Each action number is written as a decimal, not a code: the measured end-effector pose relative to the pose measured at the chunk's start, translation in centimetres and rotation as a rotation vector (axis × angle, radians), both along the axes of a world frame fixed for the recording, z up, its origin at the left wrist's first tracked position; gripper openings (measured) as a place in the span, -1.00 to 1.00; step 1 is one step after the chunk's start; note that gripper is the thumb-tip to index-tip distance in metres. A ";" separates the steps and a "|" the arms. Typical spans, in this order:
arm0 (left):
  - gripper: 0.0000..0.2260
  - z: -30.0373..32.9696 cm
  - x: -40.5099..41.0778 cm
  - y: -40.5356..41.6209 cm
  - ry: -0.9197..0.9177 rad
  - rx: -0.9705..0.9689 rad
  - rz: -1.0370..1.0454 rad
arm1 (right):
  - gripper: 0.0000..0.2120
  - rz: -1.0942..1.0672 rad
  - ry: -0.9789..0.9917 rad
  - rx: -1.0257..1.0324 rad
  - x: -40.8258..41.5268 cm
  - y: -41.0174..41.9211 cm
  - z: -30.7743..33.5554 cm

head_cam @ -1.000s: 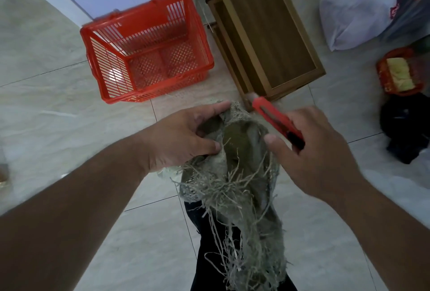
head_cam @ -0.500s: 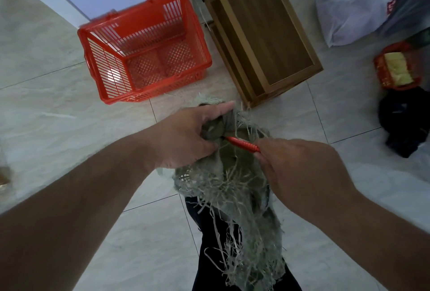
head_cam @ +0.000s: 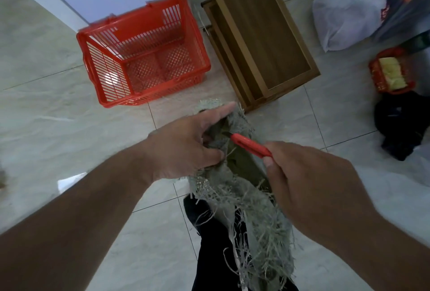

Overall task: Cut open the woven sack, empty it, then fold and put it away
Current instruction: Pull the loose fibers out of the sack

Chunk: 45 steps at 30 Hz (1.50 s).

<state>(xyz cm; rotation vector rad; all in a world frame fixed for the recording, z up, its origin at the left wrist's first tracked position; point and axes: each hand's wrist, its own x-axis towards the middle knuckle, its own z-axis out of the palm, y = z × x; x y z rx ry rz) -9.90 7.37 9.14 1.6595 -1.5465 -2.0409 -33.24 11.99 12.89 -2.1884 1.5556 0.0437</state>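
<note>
We hold the frayed woven sack point(head_cam: 235, 181) over the floor, our left hand point(head_cam: 186, 146) pinching its mouth, our right hand point(head_cam: 309, 174) wrapped round the red utility knife point(head_cam: 250, 145). The tip points at our left fingers: one slip through loose weave could nick them. No readable writing; the white plastic bag point(head_cam: 349, 9) shows only a red blur.

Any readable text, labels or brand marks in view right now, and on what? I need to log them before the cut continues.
White bag: a red mark at its right edge, too blurred and cut off to read.
Knife: no print visible on the red handle.
Sack: no print visible.
Basket: no label visible.
Nothing else in view carries legible text.
</note>
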 end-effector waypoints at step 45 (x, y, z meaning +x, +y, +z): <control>-0.71 1.0 8.9 -0.5 -0.918 -0.271 0.187 | -0.90 -0.941 -1.000 0.930 0.6 -3.1 -5.6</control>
